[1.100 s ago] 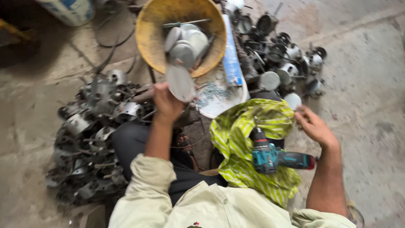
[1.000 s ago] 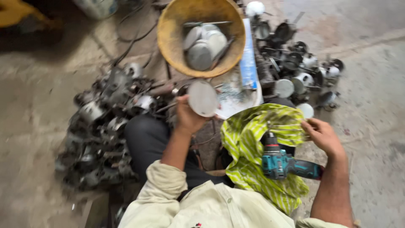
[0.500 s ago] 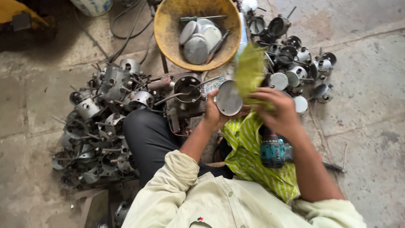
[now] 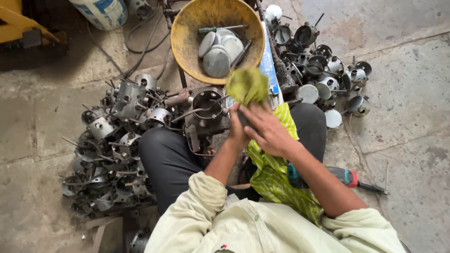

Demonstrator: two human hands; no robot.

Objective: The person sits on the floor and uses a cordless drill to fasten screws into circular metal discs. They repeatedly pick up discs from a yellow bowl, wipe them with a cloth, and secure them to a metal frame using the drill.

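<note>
My left hand [image 4: 236,132] and my right hand [image 4: 268,130] meet in front of my chest, above my lap. The right hand grips a bunched green cloth [image 4: 247,85] and presses it against what the left hand holds. That is the round metal lid seen in the earlier frames, now almost wholly hidden behind the right hand. The cloth's yellow-green striped length [image 4: 274,178] trails down over my lap. Just beyond my hands stands a round metal housing [image 4: 206,108] with wires.
A yellow bowl [image 4: 185,40] holding grey metal lids [image 4: 218,58] and a tool sits ahead. Heaps of metal housings lie at my left [image 4: 112,140] and far right [image 4: 323,70]. A teal power drill [image 4: 346,177] rests on the concrete floor by my right arm.
My left hand lifted a round lid from near the bowl and drew it toward me. My right hand left the drill's side, picked up the cloth and came over the lid.
</note>
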